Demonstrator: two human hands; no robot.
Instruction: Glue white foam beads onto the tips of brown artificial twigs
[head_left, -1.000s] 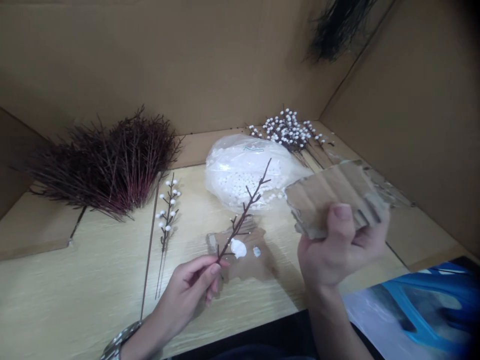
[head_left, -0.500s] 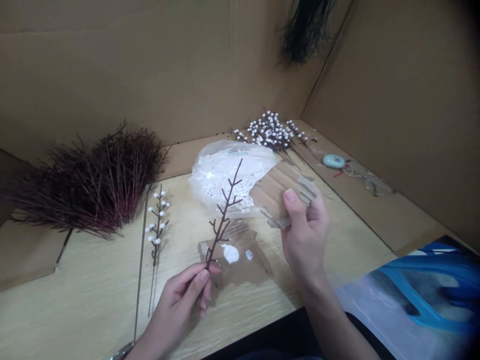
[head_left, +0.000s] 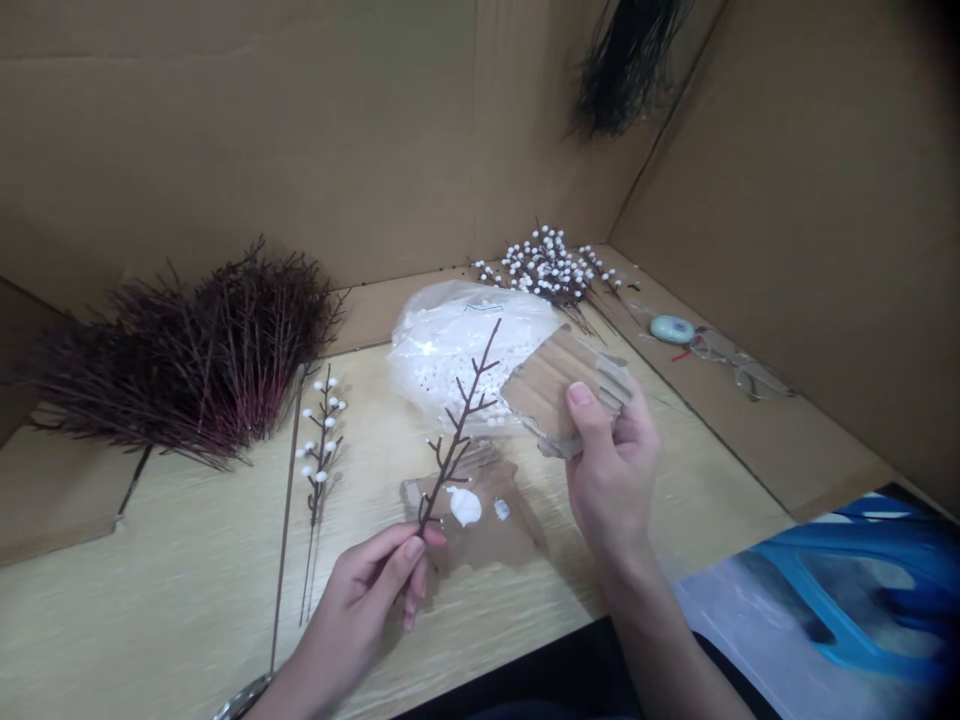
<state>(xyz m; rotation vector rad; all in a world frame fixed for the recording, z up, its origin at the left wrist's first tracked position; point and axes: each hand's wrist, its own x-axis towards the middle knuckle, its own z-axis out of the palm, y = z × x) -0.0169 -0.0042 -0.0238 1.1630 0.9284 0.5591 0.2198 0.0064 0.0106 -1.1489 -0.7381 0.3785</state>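
Observation:
Between the thumb and fingers of my left hand (head_left: 382,580) is a bare brown artificial twig (head_left: 466,410), tilted up to the right, with tiny white dabs on some lower tips. My right hand (head_left: 611,465) grips a torn piece of cardboard (head_left: 555,385) by its right side, thumb on top. Below and between the hands lies a flat cardboard scrap (head_left: 502,550) bearing a white glue-like blob (head_left: 465,506) and a smaller smear. Behind the twig sits a clear plastic bag (head_left: 435,330) of small white balls. Left of my left hand lies a twig with white berries (head_left: 321,440).
A large pile of bare dark twigs (head_left: 225,350) occupies the left side. Several white-berried twigs (head_left: 551,265) lie at the back, near a pale blue oval object (head_left: 672,329) and eyeglasses (head_left: 742,365). Cardboard walls (head_left: 300,130) enclose the table; dark strands (head_left: 634,70) hang at the back right.
The view has shifted slightly, so most things sit a little further right. Both hands keep their holds on the twig and the cardboard, with hardly any other movement.

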